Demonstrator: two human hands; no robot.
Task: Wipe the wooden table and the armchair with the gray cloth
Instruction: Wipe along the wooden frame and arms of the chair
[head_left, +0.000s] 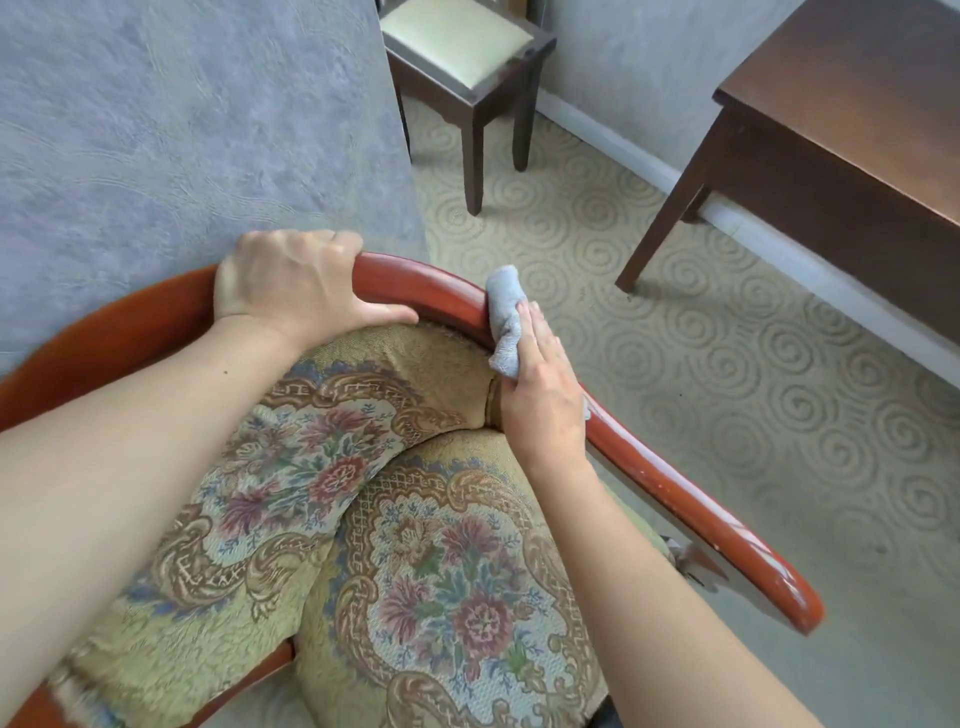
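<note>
While the person leans over the armchair, entries run left to right.

Wall: grey textured wall stands close behind the chair back; little room there, so knuckles may scrape it if the grip slides back.
Left hand: left hand curls over the top of the red wooden rail, fingers behind, thumb lying along the front edge; it steadies the chair.
Gray cloth: gray cloth is bunched on the rail's bend, just right of the left thumb.
Right hand: right hand presses the cloth to the rail, fingers flat and close together, no pinch.
Risk, cloth: loosely wadded under a flat palm, it could slip off the curved rail onto the carpet.
Risk, finish: chipped paint shows on the armrest; the cloth may snag there.
Stool: cushioned stool stands well apart, not obstructing.
Wooden table: wooden table stands far right, well apart; I cannot tell whether it has been wiped.
</note>
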